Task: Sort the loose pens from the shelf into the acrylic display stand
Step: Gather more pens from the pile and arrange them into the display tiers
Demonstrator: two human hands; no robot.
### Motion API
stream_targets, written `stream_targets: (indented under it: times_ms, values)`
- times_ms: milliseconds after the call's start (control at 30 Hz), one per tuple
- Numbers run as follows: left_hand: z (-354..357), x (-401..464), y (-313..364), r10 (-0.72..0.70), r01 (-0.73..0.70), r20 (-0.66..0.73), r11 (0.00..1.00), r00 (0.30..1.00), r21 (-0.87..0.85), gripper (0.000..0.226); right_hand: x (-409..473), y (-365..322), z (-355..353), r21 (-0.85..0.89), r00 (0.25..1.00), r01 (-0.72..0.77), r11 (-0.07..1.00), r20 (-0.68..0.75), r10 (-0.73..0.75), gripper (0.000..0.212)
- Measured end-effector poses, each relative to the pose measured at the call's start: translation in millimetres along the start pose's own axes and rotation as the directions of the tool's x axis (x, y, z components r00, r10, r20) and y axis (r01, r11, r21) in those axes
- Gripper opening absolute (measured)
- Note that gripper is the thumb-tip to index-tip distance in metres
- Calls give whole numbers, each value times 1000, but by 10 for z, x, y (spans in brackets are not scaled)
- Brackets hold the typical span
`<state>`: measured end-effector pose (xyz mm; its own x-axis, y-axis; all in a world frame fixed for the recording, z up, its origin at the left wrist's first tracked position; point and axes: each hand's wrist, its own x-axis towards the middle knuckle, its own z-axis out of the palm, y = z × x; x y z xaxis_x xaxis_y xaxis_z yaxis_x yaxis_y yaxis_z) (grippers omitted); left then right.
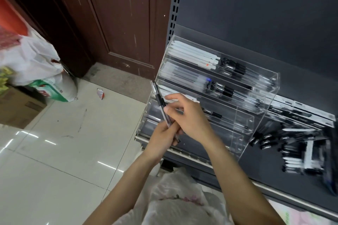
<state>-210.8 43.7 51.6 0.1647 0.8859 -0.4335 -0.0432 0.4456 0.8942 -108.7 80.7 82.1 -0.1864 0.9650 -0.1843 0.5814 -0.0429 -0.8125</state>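
Observation:
A tiered clear acrylic display stand (263, 97) sits on the dark grey shelf (259, 168), with white and black pens lying in its upper rows. In front of its left end, both hands hold a clear pen with a black clip (161, 102), tilted up to the left. My left hand (162, 140) grips the pen's lower end. My right hand (188, 115) pinches the barrel near the middle. A heap of loose pens (292, 150) lies on the shelf to the right of the stand, blurred.
A brown wooden door (117, 20) stands at the left behind a glossy tiled floor (60, 151). White plastic bags (33, 60) and a cardboard box (16, 107) sit at the far left. Another thin plastic bag (179, 201) lies below my arms. The shelf's perforated upright (175, 5) rises behind the stand.

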Motion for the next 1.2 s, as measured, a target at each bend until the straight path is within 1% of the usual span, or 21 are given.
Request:
stream_targets:
  times_ms: [67, 133, 233, 333, 400, 433, 467, 500, 533, 567, 600, 667, 767, 833, 900, 967, 1033, 1067, 1133, 1200]
  values:
    - [58, -23, 5, -4, 5, 59, 1000, 998, -16, 33, -26, 25, -21, 80, 1000, -23, 996, -13, 24, 23]
    - [121, -30, 3, 0, 3, 96, 1000, 995, -28, 34, -65, 45, -48, 148, 998, -15, 989, -65, 25, 21]
    - [203, -20, -27, 21, -14, 135, 998, 991, -54, 27, -122, 101, -174, 235, 973, 30, 971, -228, 25, 23]
    - [235, 18, -76, 31, -20, 120, 996, 992, -93, 25, -186, 267, -484, 301, 923, 26, 953, -374, 93, 25]
    - [226, 53, -113, 13, -5, 83, 996, 996, -92, 23, -274, 420, -724, 250, 886, 13, 968, -452, 104, 26]
    - [219, 66, -134, 1, 5, 65, 997, 998, -83, 23, -324, 500, -825, 164, 873, 3, 986, -481, 78, 26]
    - [215, 76, -149, -14, 18, 49, 996, 999, -82, 25, -363, 575, -905, 35, 866, -15, 999, -499, 30, 26]
    - [209, 85, -165, -23, 26, 34, 996, 999, -90, 27, -393, 641, -961, -125, 865, -37, 992, -502, -31, 26]
    - [202, 92, -180, -28, 30, 25, 994, 999, -106, 31, -405, 710, -991, -282, 868, -57, 958, -488, -92, 26]
    - [201, 98, -192, -29, 31, 21, 992, 999, -121, 34, -399, 767, -997, -407, 875, -64, 911, -462, -145, 25]
    - [202, 102, -195, -28, 30, 17, 991, 999, -131, 37, -380, 810, -986, -496, 885, -63, 866, -430, -182, 25]
    - [214, 112, -191, -23, 23, 2, 989, 1000, -146, 40, -321, 865, -920, -596, 912, -55, 801, -357, -203, 25]
    - [226, 136, -186, 1, -5, -24, 983, 1000, -184, 42, -235, 929, -831, -670, 955, -88, 737, -267, -129, 25]
    - [231, 149, -186, 5, -13, -41, 980, 999, -199, 43, -205, 979, -821, -697, 972, -130, 705, -231, -50, 25]
    - [247, 155, -185, -2, -11, -57, 976, 998, -218, 44, -202, 1010, -828, -685, 979, -142, 715, -203, 0, 25]
    - [281, 160, -180, -3, -14, -71, 971, 997, -238, 44, -224, 1015, -825, -674, 983, -128, 728, -182, 4, 26]
    - [340, 163, -174, 7, -27, -78, 967, 997, -255, 43, -292, 982, -827, -668, 981, -122, 734, -195, -14, 26]
    - [370, 167, -177, 13, -34, -81, 965, 997, -262, 43, -345, 947, -822, -646, 973, -118, 754, -227, -43, 25]
    - [454, 180, -164, 19, -39, -79, 963, 997, -265, 42, -488, 841, -801, -538, 946, -85, 839, -308, -102, 20]
    - [568, 197, -142, 6, -21, -56, 962, 998, -274, 43, -663, 694, -727, -394, 942, -28, 919, -318, -107, 14]
